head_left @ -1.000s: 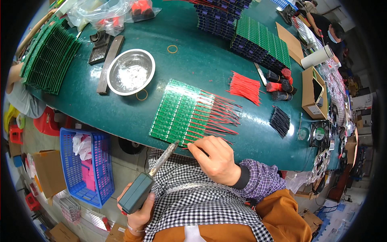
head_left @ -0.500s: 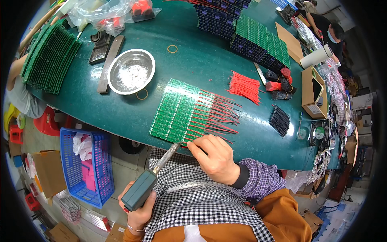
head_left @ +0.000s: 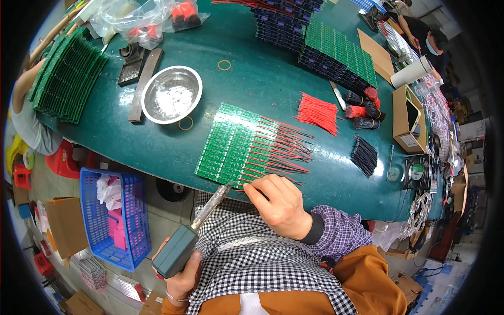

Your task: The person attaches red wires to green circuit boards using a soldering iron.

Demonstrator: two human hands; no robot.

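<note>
My left hand [head_left: 181, 275] is wrapped round the dark green body of a soldering iron [head_left: 176, 251]. The iron's metal tip points up and right, at the near edge of a green circuit board panel [head_left: 215, 142]. Whether the tip touches the panel cannot be made out. At the panel's near right corner my right hand [head_left: 281, 205] pinches a thin red wire [head_left: 239, 189], mostly hidden by the fingers. Rows of red wires [head_left: 283, 144] stick out from the panel's right side.
Right of the panel lie loose red wires [head_left: 317, 114] and black wires [head_left: 364, 156]. A metal bowl [head_left: 197, 79] stands at the upper left, near upright green boards [head_left: 68, 79]. Stacked panels [head_left: 341, 52] rise at the back. A blue basket [head_left: 89, 210] is below the table's edge.
The soldering iron has shifted slightly left, its tip drawn back a little from the red wire at the panel's corner. My right hand has hardly moved.
</note>
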